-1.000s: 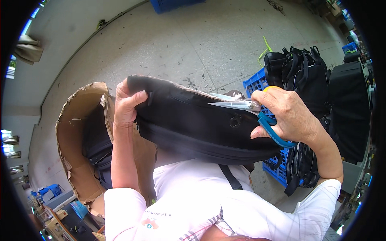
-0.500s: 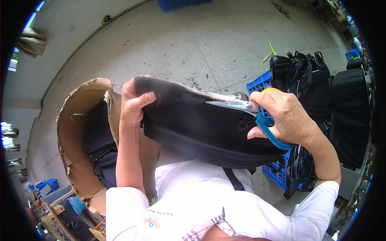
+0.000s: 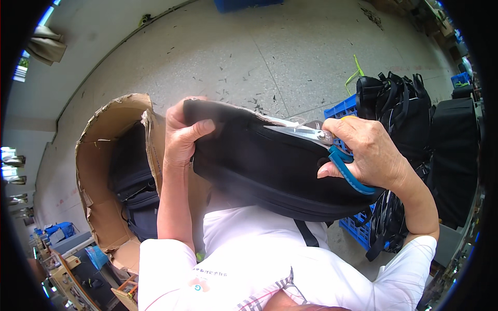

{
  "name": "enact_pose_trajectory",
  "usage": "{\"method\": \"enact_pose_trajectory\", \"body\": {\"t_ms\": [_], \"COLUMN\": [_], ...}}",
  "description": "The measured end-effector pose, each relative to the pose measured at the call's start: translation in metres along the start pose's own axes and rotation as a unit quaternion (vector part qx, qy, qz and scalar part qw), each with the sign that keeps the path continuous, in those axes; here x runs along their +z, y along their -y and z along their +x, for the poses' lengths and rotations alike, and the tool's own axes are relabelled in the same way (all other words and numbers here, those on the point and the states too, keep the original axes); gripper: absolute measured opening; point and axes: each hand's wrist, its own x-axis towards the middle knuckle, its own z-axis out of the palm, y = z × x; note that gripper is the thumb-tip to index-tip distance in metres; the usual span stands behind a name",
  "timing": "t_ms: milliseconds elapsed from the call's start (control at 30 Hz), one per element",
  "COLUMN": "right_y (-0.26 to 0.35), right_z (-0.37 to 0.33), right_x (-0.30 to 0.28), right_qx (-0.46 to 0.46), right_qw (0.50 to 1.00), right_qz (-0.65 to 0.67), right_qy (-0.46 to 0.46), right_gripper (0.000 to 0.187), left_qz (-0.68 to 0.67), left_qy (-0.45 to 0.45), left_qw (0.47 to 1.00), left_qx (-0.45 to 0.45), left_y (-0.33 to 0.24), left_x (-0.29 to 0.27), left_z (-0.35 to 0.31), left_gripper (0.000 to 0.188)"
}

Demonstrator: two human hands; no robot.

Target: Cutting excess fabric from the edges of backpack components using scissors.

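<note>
The grey speckled floor point(image 3: 207, 57) spreads beneath the work, crossed by thin joint lines and littered with small dark scraps point(image 3: 254, 100); a pale wall point(image 3: 106, 31) curves along the left. On the floor, a torn-edged cardboard box point(image 3: 93, 192) with a black bag point(image 3: 136, 173) inside it lies on the left; on the right, black strapped bags point(image 3: 407, 111) are heaped at a blue plastic crate point(image 3: 340, 108), a lime-green strap point(image 3: 358, 70) just beyond.

The black padded fabric bag point(image 3: 264, 166) is held up in front of the person's white shirt point(image 3: 254, 259). The left hand point(image 3: 182, 137) clamps its upper left corner, thumb on the near face. The right hand point(image 3: 371, 150) has its fingers wrapped around the handles of the scissors point(image 3: 322, 137), whose blade lies along the bag's pale upper edge.

The left fingers are mostly hidden behind the fabric, and the right hand covers much of the orange handle. Whether the scissors are cutting into the edge cannot be told. The bag's far side is out of sight, and a blue container point(image 3: 246, 4) is cut off at the top. Toward the dark rim, a table point(image 3: 93, 272) at lower left is too small to make out well.
</note>
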Motion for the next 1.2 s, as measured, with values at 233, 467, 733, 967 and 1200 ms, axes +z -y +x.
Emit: {"method": "enact_pose_trajectory", "body": {"t_ms": [233, 467, 733, 967, 1200], "right_y": [0.003, 0.009, 0.015, 0.018, 0.02], "right_z": [0.004, 0.016, 0.015, 0.023, 0.019], "right_x": [-0.002, 0.004, 0.007, 0.013, 0.017], "right_qx": [0.0, -0.048, -0.011, -0.056, -0.027], "right_qw": [1.0, 0.998, 1.0, 0.997, 0.997], "right_qz": [0.018, -0.009, 0.021, 0.019, 0.065], "right_qy": [-0.01, -0.039, 0.01, -0.049, -0.019], "right_gripper": [0.059, 0.054, 0.053, 0.052, 0.047], "left_qz": [0.0, 0.01, -0.021, -0.045, -0.027], "left_qy": [0.001, 0.013, 0.012, 0.054, 0.049], "left_qw": [1.0, 0.997, 0.999, 0.995, 0.996], "left_qx": [0.0, 0.075, 0.036, 0.066, 0.064], "left_y": [-0.007, -0.005, -0.009, -0.008, 0.0], "left_x": [0.007, 0.009, 0.01, 0.012, 0.007], "left_z": [-0.003, -0.01, -0.013, -0.014, -0.015], "left_gripper": [0.038, 0.028, 0.033, 0.024, 0.025]}}
